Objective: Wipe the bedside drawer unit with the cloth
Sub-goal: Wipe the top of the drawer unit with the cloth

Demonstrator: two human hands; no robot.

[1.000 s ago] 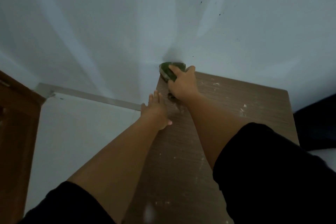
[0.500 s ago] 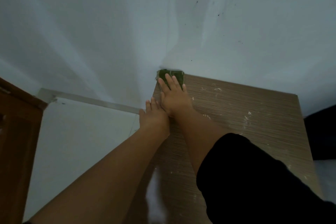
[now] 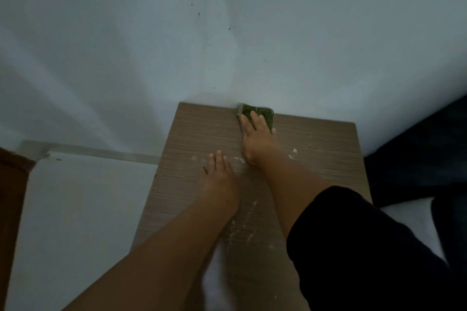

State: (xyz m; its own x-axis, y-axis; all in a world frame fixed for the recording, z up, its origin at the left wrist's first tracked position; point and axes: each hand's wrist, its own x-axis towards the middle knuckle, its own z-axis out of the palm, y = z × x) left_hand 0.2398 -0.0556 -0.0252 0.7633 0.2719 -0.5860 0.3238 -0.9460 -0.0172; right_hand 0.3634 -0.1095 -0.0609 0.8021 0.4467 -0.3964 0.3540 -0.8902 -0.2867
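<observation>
Mid-wipe: the flat right hand [image 3: 256,137] presses the cloth [image 3: 256,111] at the unit's [image 3: 316,149] far edge, left hand [image 3: 218,179] resting flat; next, sweep toward the near white specks [image 3: 242,228].

Dim, bluish, soft wide-angle view

In front of me stands a pale wall [image 3: 126,33] with small dark specks, dimly lit. A brown wooden door [image 3: 11,197] is at my left, dark bedding [image 3: 417,154] at my right.
</observation>
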